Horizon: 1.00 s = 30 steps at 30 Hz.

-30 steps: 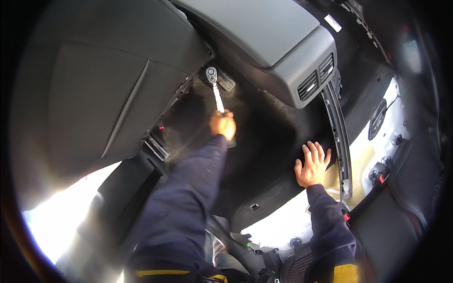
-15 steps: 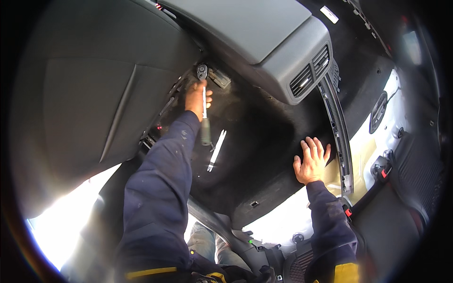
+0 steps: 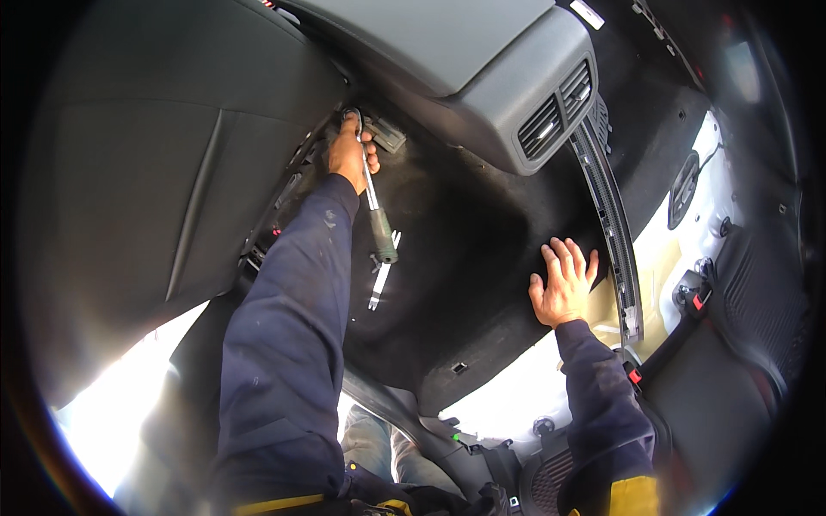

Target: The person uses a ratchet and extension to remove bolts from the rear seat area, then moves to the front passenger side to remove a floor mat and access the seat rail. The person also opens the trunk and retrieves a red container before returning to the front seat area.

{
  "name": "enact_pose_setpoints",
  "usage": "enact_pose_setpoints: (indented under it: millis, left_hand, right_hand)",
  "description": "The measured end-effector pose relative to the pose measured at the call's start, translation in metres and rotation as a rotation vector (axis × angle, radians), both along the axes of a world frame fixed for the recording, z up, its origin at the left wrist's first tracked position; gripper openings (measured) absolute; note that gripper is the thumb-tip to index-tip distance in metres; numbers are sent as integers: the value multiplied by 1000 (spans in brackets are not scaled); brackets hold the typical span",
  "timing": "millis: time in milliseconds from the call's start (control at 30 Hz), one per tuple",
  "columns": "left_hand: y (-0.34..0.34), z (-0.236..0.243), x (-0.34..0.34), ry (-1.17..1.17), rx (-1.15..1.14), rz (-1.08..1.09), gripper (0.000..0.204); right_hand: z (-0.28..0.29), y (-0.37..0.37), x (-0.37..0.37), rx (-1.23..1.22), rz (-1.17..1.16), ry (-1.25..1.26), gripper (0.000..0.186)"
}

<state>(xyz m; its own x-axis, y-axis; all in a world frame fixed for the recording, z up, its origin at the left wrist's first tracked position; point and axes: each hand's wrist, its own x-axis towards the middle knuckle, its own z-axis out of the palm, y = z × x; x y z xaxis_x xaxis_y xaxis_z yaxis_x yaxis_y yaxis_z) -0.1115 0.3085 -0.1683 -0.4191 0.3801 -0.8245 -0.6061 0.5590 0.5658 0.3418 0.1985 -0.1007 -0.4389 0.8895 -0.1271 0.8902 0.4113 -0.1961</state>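
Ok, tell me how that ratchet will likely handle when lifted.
The ratchet should be stiff, its shank looking straight and metallic. It's probably heavy for its size, given that metal. The shiny shank may feel slipperier than the dull grip.

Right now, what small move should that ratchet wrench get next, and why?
Probably a gentle press to check its seating: the left hand grips the ratchet wrench close to its head, by the seat, and what that head meets is hidden. The right hand lies spread on the black carpet, off the tool.
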Motion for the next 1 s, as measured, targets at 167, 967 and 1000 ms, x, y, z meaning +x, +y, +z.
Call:
enact_pose_setpoints:
  millis: [167,967,1000]
  left_hand:
    - [2,1,5,228,139,-81,44]
    - [-29,-89,98,294,-16,-128,60]
    - [-14,-93,96,20,5,58,56]
  right_hand:
    - [-2,0,2,5,-2,10,60]
    - [-5,0,3,8,-5,35,60]
    - [-6,3,3,11,-1,30,60]
